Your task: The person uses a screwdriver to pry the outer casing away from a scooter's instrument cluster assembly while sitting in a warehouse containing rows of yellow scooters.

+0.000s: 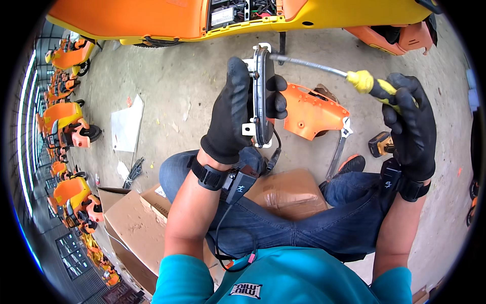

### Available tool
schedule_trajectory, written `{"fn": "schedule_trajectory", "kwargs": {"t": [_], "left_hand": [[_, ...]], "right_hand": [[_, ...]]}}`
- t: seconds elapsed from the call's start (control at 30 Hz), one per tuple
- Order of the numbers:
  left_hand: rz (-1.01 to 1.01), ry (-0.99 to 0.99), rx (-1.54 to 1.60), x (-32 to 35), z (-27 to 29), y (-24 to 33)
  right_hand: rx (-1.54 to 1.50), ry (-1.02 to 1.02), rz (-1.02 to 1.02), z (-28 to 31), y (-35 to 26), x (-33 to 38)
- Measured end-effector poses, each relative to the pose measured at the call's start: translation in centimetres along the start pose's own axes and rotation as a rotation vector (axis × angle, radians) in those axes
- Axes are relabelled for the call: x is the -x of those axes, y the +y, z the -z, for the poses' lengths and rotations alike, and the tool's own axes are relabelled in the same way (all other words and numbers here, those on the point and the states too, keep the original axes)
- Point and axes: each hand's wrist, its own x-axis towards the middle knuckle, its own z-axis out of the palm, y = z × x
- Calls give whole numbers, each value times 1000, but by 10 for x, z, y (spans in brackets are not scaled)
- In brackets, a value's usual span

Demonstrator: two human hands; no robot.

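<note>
My left hand [234, 106], in a black glove, grips a flat black part with white mounting tabs [261, 96], held upright on edge above my knees. A cable hangs from its lower end. My right hand [411, 124], also gloved, holds a screwdriver [349, 76] by its yellow and black handle. The long metal shaft slants up and left, and its tip touches the top of the black part. Both wrists carry black straps with small devices.
An orange plastic cover [313, 112] lies on the concrete floor beyond my knees, with an adjustable wrench [340, 147] and a yellow power tool [380, 144] beside it. A large orange and yellow body [152, 17] spans the top. Cardboard boxes [131, 223] sit at my left. Orange machines [68, 124] line the far left.
</note>
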Motion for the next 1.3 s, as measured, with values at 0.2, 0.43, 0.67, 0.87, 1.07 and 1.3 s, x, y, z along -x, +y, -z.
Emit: {"fn": "schedule_trajectory", "kwargs": {"t": [0.2, 0.43, 0.67, 0.87, 1.07, 1.3], "left_hand": [[-79, 23, -153, -4, 8, 6], [-83, -4, -68, -1, 9, 9], [-98, -85, -153, 0, 16, 11], [-233, -54, -304, 1, 9, 11], [-258, -28, -464, 4, 2, 16], [-311, -30, -535, 4, 6, 19]], "right_hand": [[-68, -95, -60, -13, 0, 7], [-87, -127, -20, -20, 0, 6], [-34, -129, -42, -21, -1, 7], [497, -172, 460, -5, 19, 0], [45, -71, -158, -13, 10, 8], [-182, -273, -176, -4, 9, -5]]}}
